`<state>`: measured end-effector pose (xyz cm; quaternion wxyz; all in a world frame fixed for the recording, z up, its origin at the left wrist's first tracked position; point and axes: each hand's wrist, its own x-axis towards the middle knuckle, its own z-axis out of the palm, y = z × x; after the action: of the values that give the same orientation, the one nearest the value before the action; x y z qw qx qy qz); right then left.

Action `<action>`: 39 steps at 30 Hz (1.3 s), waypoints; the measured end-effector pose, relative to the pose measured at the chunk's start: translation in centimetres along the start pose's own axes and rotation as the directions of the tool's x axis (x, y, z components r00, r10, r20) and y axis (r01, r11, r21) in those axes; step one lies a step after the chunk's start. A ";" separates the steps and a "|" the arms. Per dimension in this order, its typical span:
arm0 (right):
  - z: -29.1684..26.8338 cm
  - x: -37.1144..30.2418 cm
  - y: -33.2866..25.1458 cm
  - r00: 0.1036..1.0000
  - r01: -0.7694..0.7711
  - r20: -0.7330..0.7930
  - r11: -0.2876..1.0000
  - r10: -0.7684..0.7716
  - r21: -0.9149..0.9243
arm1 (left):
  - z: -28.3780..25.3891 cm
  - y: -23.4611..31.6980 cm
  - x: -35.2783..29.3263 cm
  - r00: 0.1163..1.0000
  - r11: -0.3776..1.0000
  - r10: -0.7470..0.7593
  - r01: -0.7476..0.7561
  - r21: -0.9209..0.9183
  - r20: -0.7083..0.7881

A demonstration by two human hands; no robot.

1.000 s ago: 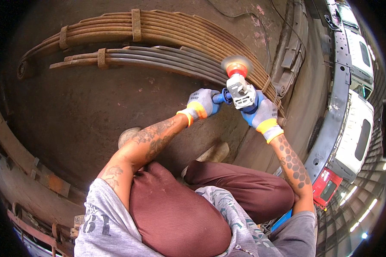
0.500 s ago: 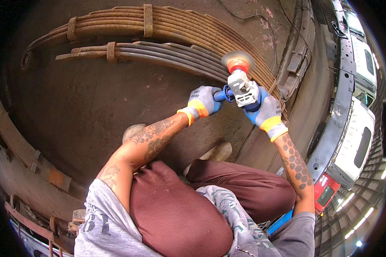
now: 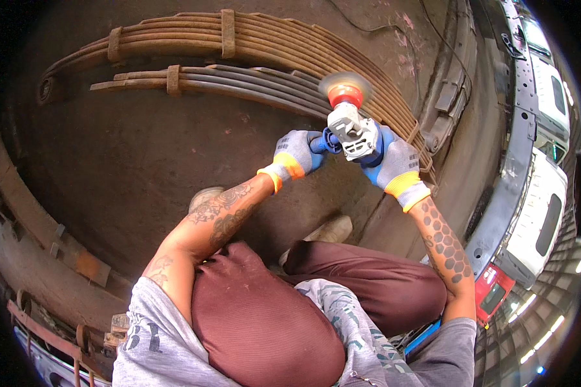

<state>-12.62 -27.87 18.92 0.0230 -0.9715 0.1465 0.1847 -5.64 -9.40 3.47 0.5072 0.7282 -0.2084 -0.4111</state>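
Both my hands, in grey and blue work gloves with orange and yellow cuffs, hold an angle grinder (image 3: 354, 137). My left hand (image 3: 297, 153) wraps round its blue side handle (image 3: 325, 141). On the body of the tool, my right hand (image 3: 394, 161) is closed. The round wire-brush-like head (image 3: 345, 90), red at its base, is blurred with spinning. It is over the right part of the smaller leaf spring (image 3: 252, 88), whose leaves are grey there and rusty at the left end. Just beyond lies a larger rusty leaf spring (image 3: 187, 35) with metal clamps.
A dark cable (image 3: 368, 29) runs over the dirty floor (image 3: 155, 155) at the far side. More metal springs (image 3: 450, 97) and a long grey truck frame rail (image 3: 513, 174) stand at the right, with white truck cabs (image 3: 534, 213) beyond. A rusty beam (image 3: 42, 213) lies at the left.
The grinder and both my hands have moved a little to the left along the smaller leaf spring. Its head keeps spinning. My view has shifted slightly.
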 end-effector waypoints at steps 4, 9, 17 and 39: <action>-0.7 0.4 -0.6 0.999 -0.016 0.040 1.000 0.017 -0.027 | -0.2 0.0 -0.1 0.999 1.000 -0.022 0.022 -0.001 -0.023; -0.2 0.3 -0.3 0.999 -0.033 0.026 0.999 0.033 -0.006 | 0.0 -0.2 0.2 1.000 1.000 -0.001 0.001 -0.006 -0.002; 0.3 -0.3 -0.1 1.000 0.002 0.002 1.000 -0.002 -0.007 | 0.4 -0.6 0.2 0.999 1.000 0.024 -0.024 -0.007 0.028; 0.0 -0.2 -1.4 0.995 0.091 -0.033 0.996 -0.091 -0.015 | -1.3 -0.6 -1.0 0.999 1.000 0.009 -0.009 0.016 -0.037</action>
<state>-12.40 -26.43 18.98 0.0226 -0.9803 0.1013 0.1680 -5.23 -7.66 3.54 0.5072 0.7386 -0.2054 -0.3936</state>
